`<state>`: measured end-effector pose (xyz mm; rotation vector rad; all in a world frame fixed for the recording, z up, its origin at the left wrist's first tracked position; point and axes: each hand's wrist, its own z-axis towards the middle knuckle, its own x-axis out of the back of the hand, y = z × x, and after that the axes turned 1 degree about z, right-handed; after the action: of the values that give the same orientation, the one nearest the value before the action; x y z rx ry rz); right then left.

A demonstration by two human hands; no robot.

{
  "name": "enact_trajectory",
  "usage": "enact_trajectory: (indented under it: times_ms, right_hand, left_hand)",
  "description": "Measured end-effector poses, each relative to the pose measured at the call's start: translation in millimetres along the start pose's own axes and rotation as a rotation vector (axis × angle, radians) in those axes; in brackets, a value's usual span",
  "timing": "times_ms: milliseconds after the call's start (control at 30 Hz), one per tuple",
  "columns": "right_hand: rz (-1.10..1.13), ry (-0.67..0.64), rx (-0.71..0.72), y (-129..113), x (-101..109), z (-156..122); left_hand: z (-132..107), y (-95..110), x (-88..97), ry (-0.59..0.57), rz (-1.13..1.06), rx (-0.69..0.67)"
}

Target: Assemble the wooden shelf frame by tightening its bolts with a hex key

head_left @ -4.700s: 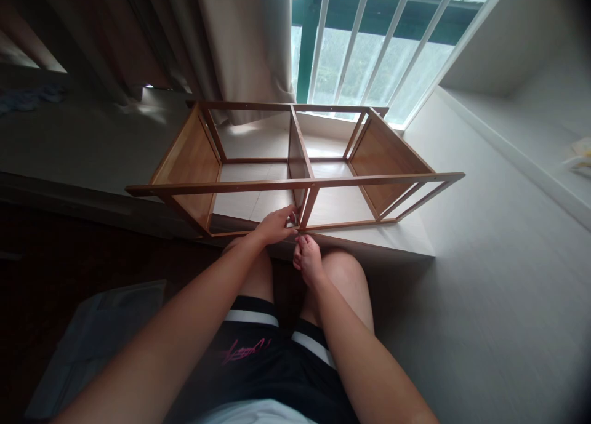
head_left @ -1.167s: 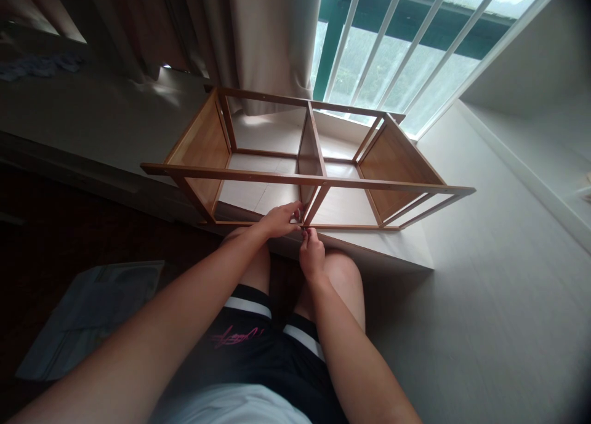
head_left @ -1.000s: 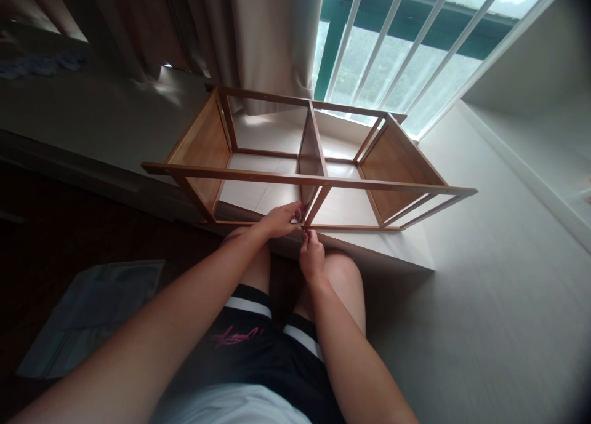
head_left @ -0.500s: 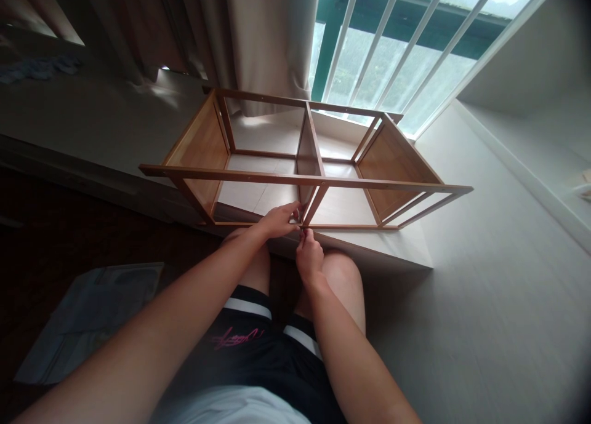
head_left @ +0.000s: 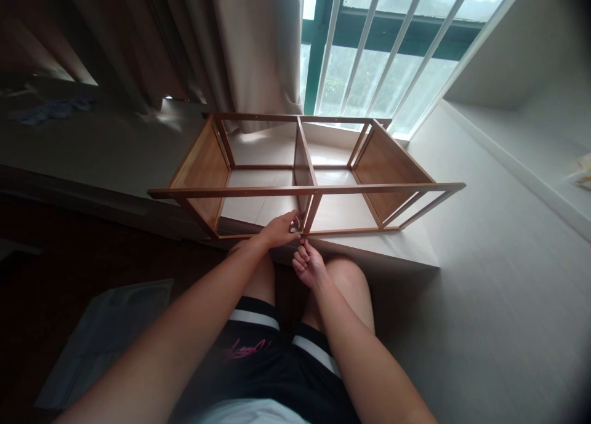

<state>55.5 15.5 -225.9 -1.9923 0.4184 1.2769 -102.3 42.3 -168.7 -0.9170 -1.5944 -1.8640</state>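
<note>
A brown wooden shelf frame (head_left: 258, 191) lies on its side on a low white platform (head_left: 397, 252), with two open bays and a middle divider (head_left: 302, 165). My left hand (head_left: 277, 229) rests on the near bottom rail where the divider joins it, fingers curled around the joint. Just below that joint, my right hand (head_left: 308, 264) is closed in a pinch; whatever small thing it grips is too small to make out. My knees sit under both hands.
A beige curtain (head_left: 253, 48) hangs behind the frame beside a barred window (head_left: 383, 42). A clear plastic sheet (head_left: 106, 338) lies on the dark floor at lower left. White ledges run along the right.
My right hand has turned at the wrist under the joint, fingers now curled upward. The left hand stays on the rail. The view has tilted slightly.
</note>
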Motion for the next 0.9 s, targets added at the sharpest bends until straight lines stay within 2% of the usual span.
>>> enact_trajectory:
  times_ms: [100, 200, 300, 367, 433, 467, 533, 600, 667, 733, 800, 833, 900]
  right_hand:
    - [-0.012, 0.010, -0.002, 5, 1, -3]
    - [-0.057, 0.040, -0.020, 8, 2, -7]
    - [-0.105, 0.061, -0.043, 6, 4, -11]
    - [-0.134, 0.068, -0.047, 2, 6, -13]
    - [-0.157, 0.087, -0.041, -4, 8, -15]
    - [-0.162, 0.093, -0.040, -6, 9, -16]
    - [-0.170, 0.094, -0.040, -12, 10, -18]
    - [-0.184, 0.090, -0.043, -16, 11, -18]
    - [-0.203, 0.086, -0.048, -19, 12, -17]
    - [-0.222, 0.084, -0.058, -20, 15, -15]
    - [-0.241, 0.086, -0.073, -18, 17, -12]
    - [-0.251, 0.087, -0.082, -16, 19, -10]
    - [-0.277, 0.088, -0.099, -10, 20, -6]
  left_hand:
    - [-1, 7, 0.8, 0.045, 0.131, -0.017]
    - [-8, 25, 8.5, 0.146, 0.361, 0.004]
    - [-34, 47, 21.7, 0.220, 0.469, 0.075]
    - [-70, 56, 28.2, 0.193, 0.453, 0.099]
    - [-122, 55, 28.6, 0.147, 0.395, 0.144]
    - [-153, 52, 26.1, 0.149, 0.364, 0.211]
    - [-221, 44, 16.4, 0.205, 0.267, 0.433]
    - [-286, 37, 4.0, 0.278, 0.119, 0.716]
    - [-335, 34, -6.2, 0.308, -0.059, 1.018]
    - [-363, 36, -11.4, 0.179, -0.166, 1.166]
    - [-373, 38, -12.8, 0.047, -0.175, 1.192]
    - [-373, 38, -13.3, 0.023, -0.180, 1.188]
    - [-371, 36, -15.8, 0.052, -0.207, 1.218]
